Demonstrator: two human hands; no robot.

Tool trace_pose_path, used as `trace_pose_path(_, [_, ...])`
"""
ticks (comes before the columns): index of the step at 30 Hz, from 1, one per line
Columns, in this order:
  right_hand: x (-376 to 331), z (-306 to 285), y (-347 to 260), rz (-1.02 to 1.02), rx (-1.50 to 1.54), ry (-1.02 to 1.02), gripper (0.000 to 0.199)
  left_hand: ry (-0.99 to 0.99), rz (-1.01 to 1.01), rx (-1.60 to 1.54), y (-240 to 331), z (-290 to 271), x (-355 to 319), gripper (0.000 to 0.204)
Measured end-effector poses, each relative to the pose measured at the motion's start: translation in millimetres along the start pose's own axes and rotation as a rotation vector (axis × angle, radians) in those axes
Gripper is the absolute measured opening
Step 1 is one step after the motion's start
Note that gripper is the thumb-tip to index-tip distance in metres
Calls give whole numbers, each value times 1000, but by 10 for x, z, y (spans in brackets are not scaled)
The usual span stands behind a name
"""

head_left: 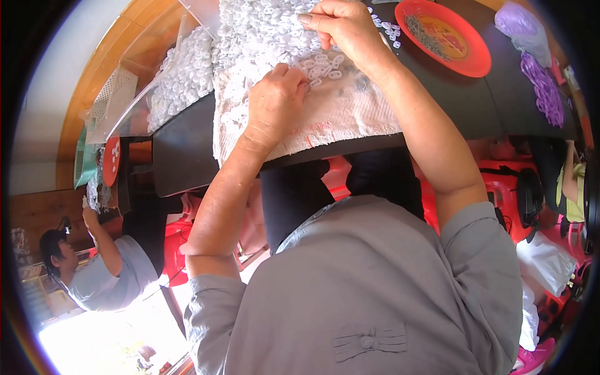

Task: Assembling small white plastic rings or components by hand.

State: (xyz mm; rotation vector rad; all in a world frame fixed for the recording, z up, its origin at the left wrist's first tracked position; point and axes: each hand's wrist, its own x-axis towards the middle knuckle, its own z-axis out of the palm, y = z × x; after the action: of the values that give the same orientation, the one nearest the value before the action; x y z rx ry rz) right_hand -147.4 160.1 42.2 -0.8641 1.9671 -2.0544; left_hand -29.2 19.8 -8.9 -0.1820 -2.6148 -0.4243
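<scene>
My left hand (pixel 275 103) rests low over a towel (pixel 359 112), its fingers curled inward toward small white oval plastic pieces with holes (pixel 324 64). Whatever those fingers may hold is hidden. Farther to the right, my right hand (pixel 342 26) hangs at the edge of the large white pile (pixel 265 31), thumb and fingertips drawn together. Nothing nameable shows between them. A loose cluster of the same pieces lies on the towel between my two hands.
An orange-red plate (pixel 472 59) holding thin metal pins stands at the right, near several loose white pieces (pixel 390 31). Beyond it are purple strands (pixel 542 87) and a purple bag (pixel 522 28). At left, a clear container (pixel 140 103) borders more white pieces; a co-worker (pixel 112 275) sits beyond.
</scene>
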Motion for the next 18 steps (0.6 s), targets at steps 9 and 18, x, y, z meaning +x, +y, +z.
trace_pose_path(9, [-12,17,-44,26,-54,15,18,-75,151,173,-23,-14,105,7])
trace_pose_path(18, [-2,7,22,-25,-51,-5,20,-171,79,12,-91,-85,134,9])
